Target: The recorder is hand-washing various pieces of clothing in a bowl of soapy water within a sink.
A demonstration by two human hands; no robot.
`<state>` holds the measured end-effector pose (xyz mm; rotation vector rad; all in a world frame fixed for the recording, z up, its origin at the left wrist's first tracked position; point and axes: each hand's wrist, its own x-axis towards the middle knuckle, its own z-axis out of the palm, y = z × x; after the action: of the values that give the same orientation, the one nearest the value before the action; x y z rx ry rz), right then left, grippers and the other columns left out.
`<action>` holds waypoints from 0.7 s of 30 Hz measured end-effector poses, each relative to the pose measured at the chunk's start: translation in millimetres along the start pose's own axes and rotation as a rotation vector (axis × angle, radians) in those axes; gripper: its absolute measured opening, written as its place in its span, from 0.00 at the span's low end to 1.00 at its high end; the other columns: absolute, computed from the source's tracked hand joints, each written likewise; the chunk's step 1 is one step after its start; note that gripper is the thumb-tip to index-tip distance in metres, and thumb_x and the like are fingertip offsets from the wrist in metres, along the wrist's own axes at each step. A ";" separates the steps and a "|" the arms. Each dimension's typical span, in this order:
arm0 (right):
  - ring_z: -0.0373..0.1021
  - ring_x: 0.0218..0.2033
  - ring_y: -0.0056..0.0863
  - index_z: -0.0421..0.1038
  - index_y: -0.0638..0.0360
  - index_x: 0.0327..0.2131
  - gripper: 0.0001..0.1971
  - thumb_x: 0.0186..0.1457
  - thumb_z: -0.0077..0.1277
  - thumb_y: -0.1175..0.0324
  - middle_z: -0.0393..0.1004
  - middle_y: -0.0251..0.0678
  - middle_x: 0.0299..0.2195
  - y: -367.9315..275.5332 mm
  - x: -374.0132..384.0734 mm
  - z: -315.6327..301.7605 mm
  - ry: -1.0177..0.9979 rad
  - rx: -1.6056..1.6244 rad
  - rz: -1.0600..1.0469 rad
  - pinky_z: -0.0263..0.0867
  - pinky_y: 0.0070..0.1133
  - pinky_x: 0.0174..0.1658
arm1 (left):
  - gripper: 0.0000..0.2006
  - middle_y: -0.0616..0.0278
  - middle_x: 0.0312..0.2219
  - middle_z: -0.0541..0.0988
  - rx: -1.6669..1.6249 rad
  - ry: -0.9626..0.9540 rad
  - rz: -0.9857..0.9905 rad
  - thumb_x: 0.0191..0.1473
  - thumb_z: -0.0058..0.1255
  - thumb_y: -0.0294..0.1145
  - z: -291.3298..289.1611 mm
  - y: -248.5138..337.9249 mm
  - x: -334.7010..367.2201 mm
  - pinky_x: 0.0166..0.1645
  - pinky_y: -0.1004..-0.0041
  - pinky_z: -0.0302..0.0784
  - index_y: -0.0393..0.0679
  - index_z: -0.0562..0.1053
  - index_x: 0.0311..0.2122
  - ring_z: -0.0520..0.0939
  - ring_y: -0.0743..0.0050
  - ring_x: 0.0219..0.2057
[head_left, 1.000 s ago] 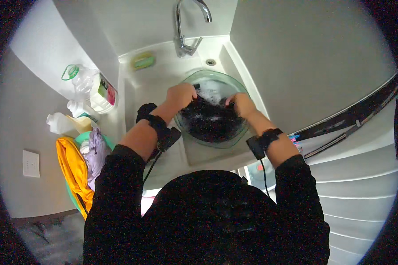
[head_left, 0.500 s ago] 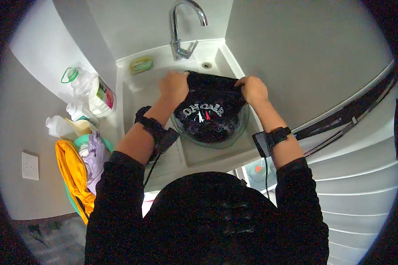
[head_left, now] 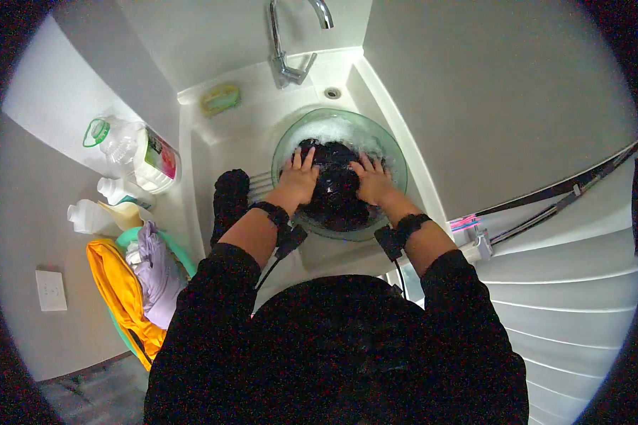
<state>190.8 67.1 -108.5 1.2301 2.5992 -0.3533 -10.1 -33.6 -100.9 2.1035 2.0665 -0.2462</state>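
A black garment [head_left: 335, 180] lies bunched in the water of a clear glass basin [head_left: 403, 157], which stands in the right part of the white sink [head_left: 204, 152]. White suds [head_left: 333, 129] gather along the basin's far side. My left hand [head_left: 301, 180] presses on the garment's left side, fingers spread. On its right side my right hand [head_left: 373, 182] rests the same way, fingers apart and palm down. Neither hand grips the cloth. Beside the basin, another black cloth [head_left: 230, 202] lies on the sink's ribbed left part.
A chrome faucet [head_left: 282, 67] rises behind the basin. A yellow-green soap bar [head_left: 221, 100] lies in the back left corner. Left of the sink stand a large clear jug [head_left: 131, 152], white bottles [head_left: 92, 219] and a green tub [head_left: 180, 253] with orange clothing [head_left: 117, 287] and lilac clothing [head_left: 159, 280].
The black garment, held spread by its edge before, is now down in the basin. Both hands have let go of that edge, opened and come down onto the cloth. The suds have come into view.
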 end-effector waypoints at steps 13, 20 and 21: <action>0.57 0.60 0.47 0.53 0.45 0.63 0.33 0.52 0.48 0.64 0.58 0.49 0.61 28.8 24.2 30.9 -0.179 0.043 -0.030 0.52 0.39 0.62 | 0.28 0.37 0.58 0.61 -0.269 -0.247 -0.139 0.57 0.37 0.31 9.3 0.6 26.6 0.61 0.47 0.58 0.40 0.55 0.63 0.68 0.43 0.57; 0.61 0.59 0.45 0.62 0.50 0.58 0.26 0.53 0.43 0.66 0.62 0.46 0.59 13.1 27.4 41.6 -0.012 0.248 -0.066 0.57 0.39 0.58 | 0.30 0.48 0.53 0.72 -0.146 -0.173 -0.290 0.55 0.45 0.34 80.5 -22.2 55.5 0.50 0.55 0.74 0.45 0.56 0.63 0.76 0.44 0.50; 0.62 0.57 0.45 0.63 0.50 0.57 0.25 0.54 0.43 0.66 0.63 0.46 0.58 26.0 17.8 36.8 -0.078 0.123 -0.091 0.59 0.38 0.57 | 0.26 0.47 0.51 0.73 -0.147 -0.187 -0.160 0.56 0.43 0.35 49.3 -8.4 50.7 0.49 0.55 0.74 0.45 0.60 0.60 0.77 0.44 0.48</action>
<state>204.4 84.3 -151.7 1.1136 2.6052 -0.5746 -17.1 3.6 -161.2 1.7635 2.0746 -0.2917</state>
